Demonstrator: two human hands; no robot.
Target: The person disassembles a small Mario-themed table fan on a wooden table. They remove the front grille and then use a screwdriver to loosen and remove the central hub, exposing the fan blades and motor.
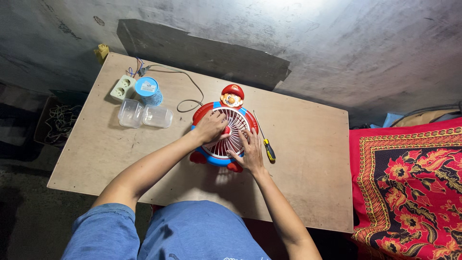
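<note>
Both hands flat and open on the toy fan [225, 132]: left hand [211, 126] up top, right hand [250, 151] lower, screwdriver [264, 138] just right of it.

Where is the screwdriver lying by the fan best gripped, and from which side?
Probably by the yellow-and-black handle of the screwdriver, coming from above on its right. It lies flat on the wooden table, handle toward the person, with the right hand and fan crowding its left.

On the table [308, 192] lay one character-shaped fan [226, 127]. Just right of the fan lay one screwdriver [265, 142]. Left of the fan sat two clear plastic containers [144, 115], one blue cup [148, 90] and one white power strip [122, 87].
</note>
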